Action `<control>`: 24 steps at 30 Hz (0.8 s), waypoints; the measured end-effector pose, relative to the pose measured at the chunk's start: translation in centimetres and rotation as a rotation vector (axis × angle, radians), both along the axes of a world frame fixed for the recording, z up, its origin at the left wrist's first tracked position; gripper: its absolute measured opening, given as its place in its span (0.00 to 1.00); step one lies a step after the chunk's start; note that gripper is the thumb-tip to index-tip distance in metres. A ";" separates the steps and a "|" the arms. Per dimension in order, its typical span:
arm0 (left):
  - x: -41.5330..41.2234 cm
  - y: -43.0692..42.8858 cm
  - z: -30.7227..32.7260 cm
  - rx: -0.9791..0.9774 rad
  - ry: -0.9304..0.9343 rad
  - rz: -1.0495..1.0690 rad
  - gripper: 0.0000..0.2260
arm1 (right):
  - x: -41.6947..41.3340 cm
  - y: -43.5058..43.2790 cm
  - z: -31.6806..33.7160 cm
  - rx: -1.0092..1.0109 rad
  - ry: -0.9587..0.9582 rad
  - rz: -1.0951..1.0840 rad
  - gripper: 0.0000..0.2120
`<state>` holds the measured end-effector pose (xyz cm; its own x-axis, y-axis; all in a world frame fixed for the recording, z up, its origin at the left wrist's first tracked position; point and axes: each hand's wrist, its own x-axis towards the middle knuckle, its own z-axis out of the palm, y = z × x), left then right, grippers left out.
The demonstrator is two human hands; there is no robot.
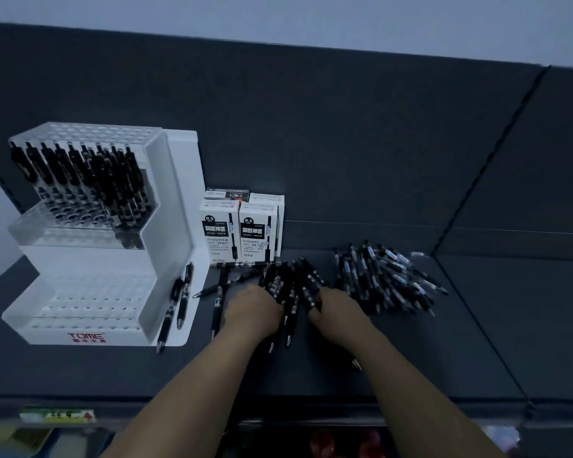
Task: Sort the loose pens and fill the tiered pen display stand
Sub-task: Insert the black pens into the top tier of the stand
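A white tiered pen display stand [90, 292] stands at the left of the dark shelf. Its upper tier holds several black pens [90, 180]; the lower tiers show empty holes. Two black pens [179, 299] lean against its right side. In the middle lies a bundle of black pens [291, 282]. My left hand [252, 309] grips the bundle from the left and my right hand [334, 309] holds it from the right. A second heap of pens with clear barrels [384, 279] lies just right of my right hand.
Several white pen boxes [242, 229] stand behind the bundle, next to the stand. A few loose black pens [219, 289] lie between stand and hands. The shelf's front edge [278, 401] carries a price tag [57, 416] at the left; a shelf divider runs at the right.
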<state>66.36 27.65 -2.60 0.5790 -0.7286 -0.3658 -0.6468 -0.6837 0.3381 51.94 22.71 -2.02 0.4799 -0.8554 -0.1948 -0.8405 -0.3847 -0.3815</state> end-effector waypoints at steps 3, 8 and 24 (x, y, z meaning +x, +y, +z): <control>0.2 0.0 0.3 -0.003 0.005 -0.092 0.20 | 0.1 -0.2 -0.1 -0.014 -0.018 -0.009 0.09; 0.6 1.1 1.2 -0.043 0.000 -0.169 0.15 | 0.3 -0.2 -0.6 -0.070 -0.071 -0.001 0.12; 3.1 7.4 2.7 -0.523 0.478 -0.119 0.05 | 5.5 1.6 3.0 0.381 -0.878 -0.164 0.17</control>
